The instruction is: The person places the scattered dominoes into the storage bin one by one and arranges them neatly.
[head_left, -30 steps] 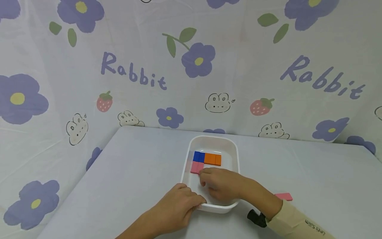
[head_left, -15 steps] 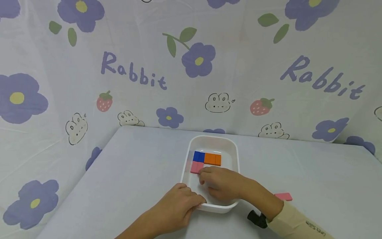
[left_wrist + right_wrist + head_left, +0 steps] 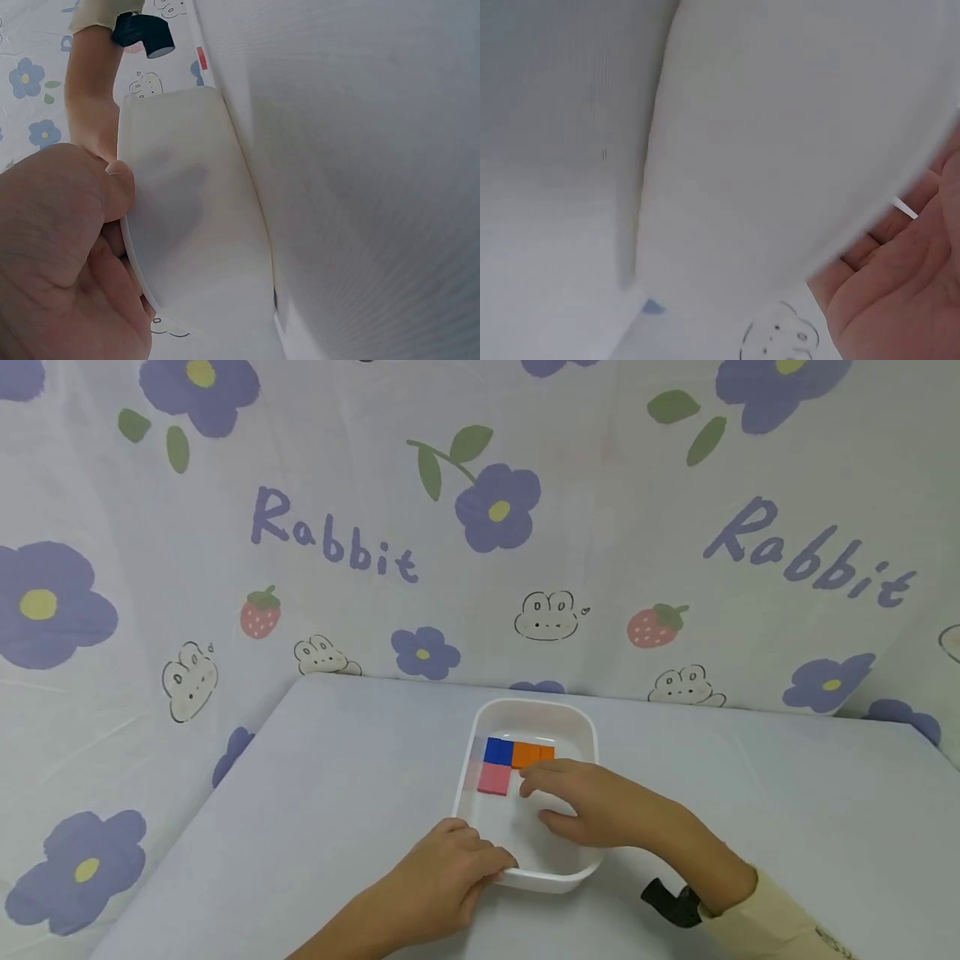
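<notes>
A white plastic tray [image 3: 547, 883] stands on the table. My left hand [image 3: 442, 872] grips its near-left rim, thumb over the edge; the left wrist view shows this thumb [image 3: 120, 187] against the tray's wall [image 3: 195, 217]. Flat blue tiles [image 3: 498, 750] lie inside the tray, with orange tiles [image 3: 527, 754] to their right and pink tiles [image 3: 494, 779] just below the blue. Over the tray's right side hovers my right hand [image 3: 600, 806], fingers loosely bent, thumb apart, holding nothing visible. In the right wrist view the tray's outer wall [image 3: 780, 150] hides its fingertips.
A black wrist camera [image 3: 671, 902] sits under the right forearm. A small red-pink piece [image 3: 201, 58] lies on the table beyond the tray in the left wrist view. Behind the white table [image 3: 375, 760] hangs a curtain [image 3: 337, 602] printed with flowers and rabbits.
My right hand has come off the pink tiles and moved right and slightly up, its fingers spreading. The forearm now covers the pink piece on the table. My left hand stays on the rim.
</notes>
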Demonstrator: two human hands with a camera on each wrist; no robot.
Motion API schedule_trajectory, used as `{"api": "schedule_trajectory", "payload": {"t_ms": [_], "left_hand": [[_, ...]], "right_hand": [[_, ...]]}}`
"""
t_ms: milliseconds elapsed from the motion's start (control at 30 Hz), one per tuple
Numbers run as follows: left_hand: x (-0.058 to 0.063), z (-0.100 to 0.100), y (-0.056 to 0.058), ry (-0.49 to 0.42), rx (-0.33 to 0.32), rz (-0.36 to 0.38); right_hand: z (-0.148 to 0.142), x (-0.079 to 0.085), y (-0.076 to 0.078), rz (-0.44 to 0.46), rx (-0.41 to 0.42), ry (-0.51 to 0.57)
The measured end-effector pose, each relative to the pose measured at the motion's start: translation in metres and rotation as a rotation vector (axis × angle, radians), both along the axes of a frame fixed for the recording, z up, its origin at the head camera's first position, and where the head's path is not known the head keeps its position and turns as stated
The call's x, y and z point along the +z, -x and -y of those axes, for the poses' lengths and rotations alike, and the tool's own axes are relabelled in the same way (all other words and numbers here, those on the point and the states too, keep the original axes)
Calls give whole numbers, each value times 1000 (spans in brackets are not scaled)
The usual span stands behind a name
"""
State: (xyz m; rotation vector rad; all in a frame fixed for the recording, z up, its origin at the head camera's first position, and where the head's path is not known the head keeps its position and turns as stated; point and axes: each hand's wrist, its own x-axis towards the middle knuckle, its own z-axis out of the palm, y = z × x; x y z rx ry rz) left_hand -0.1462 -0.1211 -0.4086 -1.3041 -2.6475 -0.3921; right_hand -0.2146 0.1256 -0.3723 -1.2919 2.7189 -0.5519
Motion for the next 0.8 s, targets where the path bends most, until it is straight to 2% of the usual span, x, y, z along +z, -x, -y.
{"api": "schedule_trajectory", "payload": {"t_ms": [233, 467, 633, 800], "left_hand": [[0, 1, 0, 16, 6, 10], [2, 0, -1, 12, 19, 44], [2, 0, -1, 6, 13, 29], [0, 0, -1, 2, 4, 3]], "right_hand": [[-30, 15, -7, -43, -114, -8], [-60, 24, -19, -138, -215, -49], [-81, 19, -29, -166, -349, -119], [-99, 5, -37, -136, -511, -270]]}}
